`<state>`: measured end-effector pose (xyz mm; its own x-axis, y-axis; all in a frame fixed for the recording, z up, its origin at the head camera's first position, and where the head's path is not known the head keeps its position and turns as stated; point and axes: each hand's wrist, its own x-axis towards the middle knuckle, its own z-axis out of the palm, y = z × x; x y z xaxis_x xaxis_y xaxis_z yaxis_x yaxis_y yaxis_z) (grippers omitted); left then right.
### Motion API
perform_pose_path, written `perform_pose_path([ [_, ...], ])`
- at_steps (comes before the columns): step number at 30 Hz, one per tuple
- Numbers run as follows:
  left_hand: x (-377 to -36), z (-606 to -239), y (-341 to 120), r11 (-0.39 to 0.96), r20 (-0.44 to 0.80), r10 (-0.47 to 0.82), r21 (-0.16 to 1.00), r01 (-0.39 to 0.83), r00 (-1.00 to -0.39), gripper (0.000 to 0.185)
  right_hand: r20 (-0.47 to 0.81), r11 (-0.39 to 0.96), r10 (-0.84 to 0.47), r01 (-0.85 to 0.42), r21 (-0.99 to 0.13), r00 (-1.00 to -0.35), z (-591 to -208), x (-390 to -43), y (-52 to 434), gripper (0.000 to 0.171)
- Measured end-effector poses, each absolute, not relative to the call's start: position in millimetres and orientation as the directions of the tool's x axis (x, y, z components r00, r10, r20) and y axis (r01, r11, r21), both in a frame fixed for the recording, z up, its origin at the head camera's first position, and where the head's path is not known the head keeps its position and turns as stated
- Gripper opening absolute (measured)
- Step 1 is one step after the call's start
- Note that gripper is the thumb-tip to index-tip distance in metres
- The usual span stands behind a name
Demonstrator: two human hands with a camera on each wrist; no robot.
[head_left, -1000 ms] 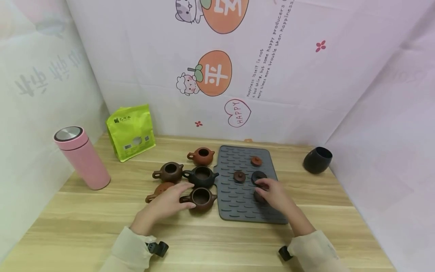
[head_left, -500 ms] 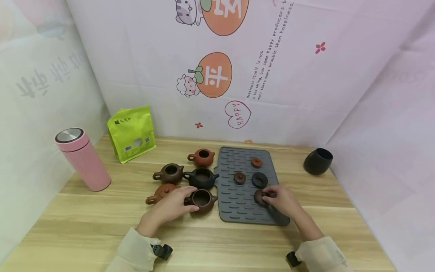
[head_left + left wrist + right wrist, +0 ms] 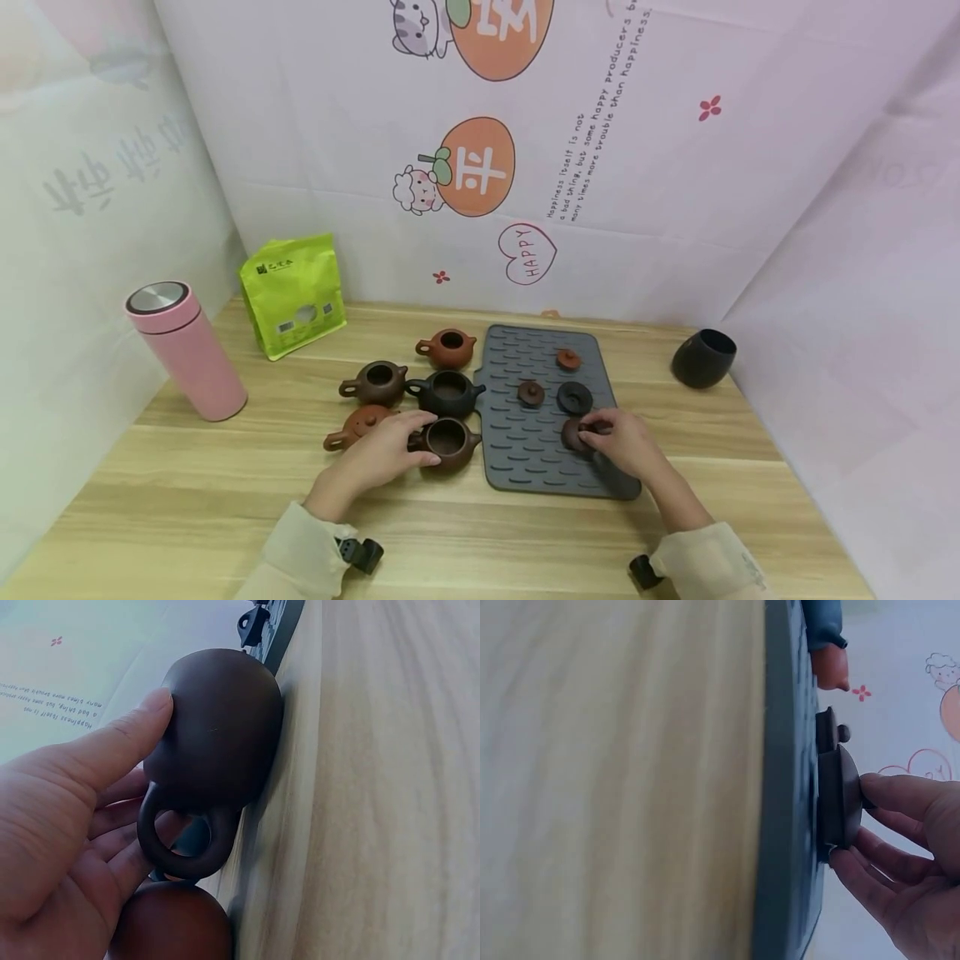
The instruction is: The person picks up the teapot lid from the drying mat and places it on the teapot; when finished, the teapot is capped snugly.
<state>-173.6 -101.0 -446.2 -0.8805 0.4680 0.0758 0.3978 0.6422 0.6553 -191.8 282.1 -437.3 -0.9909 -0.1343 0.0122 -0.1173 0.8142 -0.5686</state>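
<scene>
My left hand (image 3: 386, 450) grips a lidless dark brown teapot (image 3: 447, 440) standing on the wooden table just left of the grey ribbed mat (image 3: 525, 450). In the left wrist view the thumb (image 3: 131, 731) presses the teapot's body (image 3: 217, 727) and the fingers lie by its ring handle. My right hand (image 3: 624, 440) pinches a brown lid (image 3: 576, 433) lying on the mat; the right wrist view shows the fingers (image 3: 900, 791) round the lid (image 3: 840, 796), on the mat (image 3: 784, 825).
Three other lidless teapots (image 3: 450, 347) (image 3: 377, 382) (image 3: 447, 392) and a lidded red-brown one (image 3: 356, 423) stand close to my left hand. More lids (image 3: 567, 359) (image 3: 531, 393) (image 3: 574, 397) lie on the mat. Pink flask (image 3: 185, 350), green bag (image 3: 295, 292), black cup (image 3: 702, 357).
My right hand drew back from the black lid toward me and settled on the brown lid. The left hand stayed on the dark brown teapot.
</scene>
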Motion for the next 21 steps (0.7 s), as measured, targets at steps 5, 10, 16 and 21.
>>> perform_pose_path([
  [5, -174.6, -446.4, -100.3, 0.644, 0.076, 0.464, 0.655, 0.395, -0.882, 0.057, 0.044, 0.826, -0.145, -0.145, -0.545, -0.988, -428.9, -192.2, 271.6, 0.015],
  [10, -174.1, -446.4, -100.1, 0.647, 0.079, 0.457, 0.654, 0.392, -0.886, 0.057, 0.072, 0.814, -0.176, -0.186, -0.55, -0.982, -420.9, -192.9, 256.6, 0.016],
  [16, -173.9, -447.9, -99.6, 0.644, 0.08, 0.447, 0.663, 0.382, -0.891, 0.057, 0.07, 0.779, -0.195, -0.198, -0.594, -0.978, -415.5, -193.8, 236.4, 0.014],
  [21, -174.0, -447.3, -99.8, 0.642, 0.085, 0.444, 0.664, 0.383, -0.892, 0.056, 0.095, 0.749, -0.214, -0.225, -0.623, -0.972, -412.1, -194.6, 218.7, 0.012],
])
